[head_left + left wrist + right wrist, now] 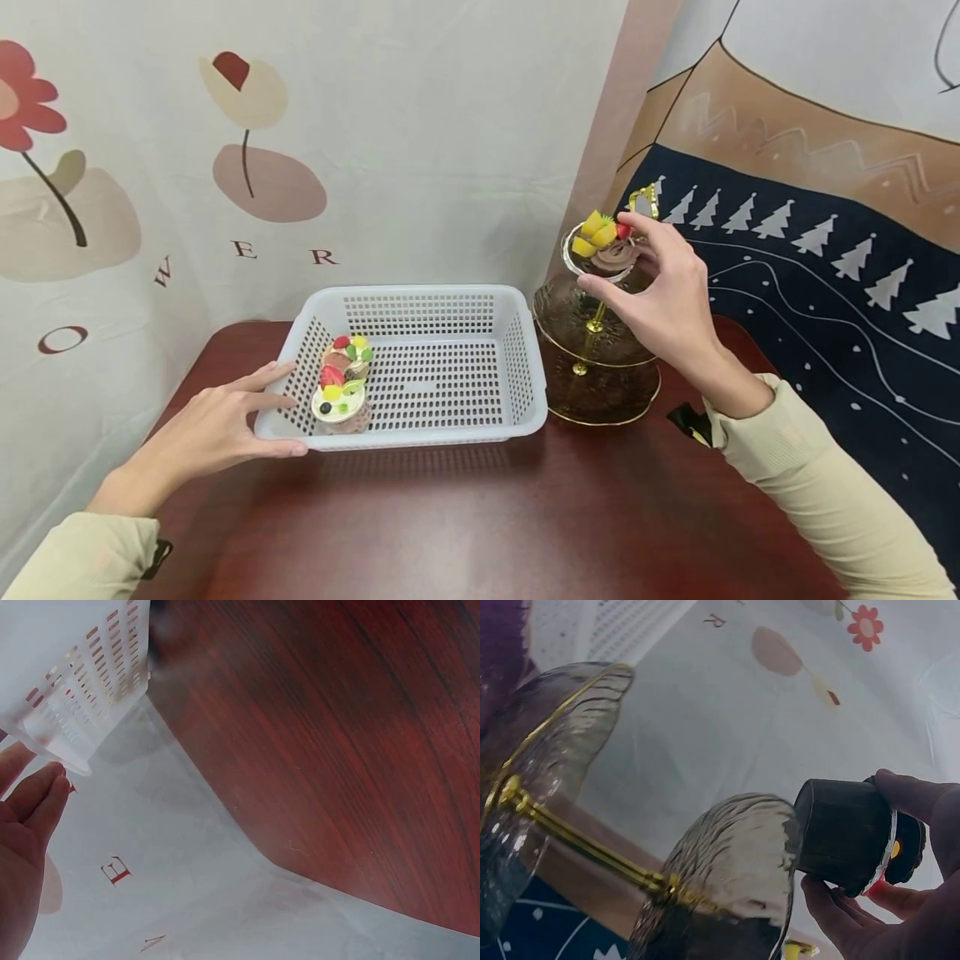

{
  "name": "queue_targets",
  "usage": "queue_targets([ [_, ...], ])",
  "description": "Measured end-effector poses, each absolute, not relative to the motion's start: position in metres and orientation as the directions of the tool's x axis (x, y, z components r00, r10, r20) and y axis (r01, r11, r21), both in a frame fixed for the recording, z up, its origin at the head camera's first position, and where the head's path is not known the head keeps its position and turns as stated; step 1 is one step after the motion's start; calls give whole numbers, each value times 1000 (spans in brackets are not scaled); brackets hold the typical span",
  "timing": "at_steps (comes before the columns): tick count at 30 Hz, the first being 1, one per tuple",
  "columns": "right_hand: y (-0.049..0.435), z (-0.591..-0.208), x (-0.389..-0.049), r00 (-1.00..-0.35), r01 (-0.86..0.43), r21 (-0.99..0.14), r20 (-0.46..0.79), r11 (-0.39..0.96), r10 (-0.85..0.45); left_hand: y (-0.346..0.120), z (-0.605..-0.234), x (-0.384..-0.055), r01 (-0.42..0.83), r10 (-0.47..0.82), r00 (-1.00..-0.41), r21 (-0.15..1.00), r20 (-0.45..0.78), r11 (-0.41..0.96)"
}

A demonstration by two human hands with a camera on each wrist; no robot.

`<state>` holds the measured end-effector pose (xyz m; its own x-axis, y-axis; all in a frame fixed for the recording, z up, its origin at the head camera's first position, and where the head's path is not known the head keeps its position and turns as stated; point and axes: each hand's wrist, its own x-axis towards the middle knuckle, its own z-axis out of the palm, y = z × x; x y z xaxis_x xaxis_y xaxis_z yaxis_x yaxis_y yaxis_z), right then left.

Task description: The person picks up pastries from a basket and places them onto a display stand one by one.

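R hand (670,293) is pinching a choc dessert cup (596,246), its grip clamping on the cup's sides, thumb opp. fingers. Cup is showing yellow fruit pcs + a red berry on top, & is hanging by the upper plate (558,321) of a tiered glass stand; can't tell if base is touching glass. Lower plate (600,396) is sitting below, gold post (596,318) running up betw. them.

L hand (217,421) is resting on the L end of a white basket (420,437), grip apart: fingers reaching over the rim, thumb lying near the front L corner. Inside, along the L side, a white-topped cup (342,408) is standing in front; more fruit-topped dessert (352,354) is sitting just behind, partly hidden.

Basket & stand are standing side by side on a dk red surface (450,517), basket on the L. Flowered backdrop (450,125) is hanging behind; navy tree-print cloth (817,283) is covering the R.
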<state>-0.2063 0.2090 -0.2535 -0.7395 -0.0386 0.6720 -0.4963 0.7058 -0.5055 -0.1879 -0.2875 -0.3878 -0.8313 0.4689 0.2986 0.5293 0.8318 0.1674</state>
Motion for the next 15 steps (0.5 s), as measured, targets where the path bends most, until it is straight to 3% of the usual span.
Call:
queue_targets([
  [15,223,-261,-211,-701,-436,-348,709,830,-71,-288,-387,-188,524,463,-835,175,296,833],
])
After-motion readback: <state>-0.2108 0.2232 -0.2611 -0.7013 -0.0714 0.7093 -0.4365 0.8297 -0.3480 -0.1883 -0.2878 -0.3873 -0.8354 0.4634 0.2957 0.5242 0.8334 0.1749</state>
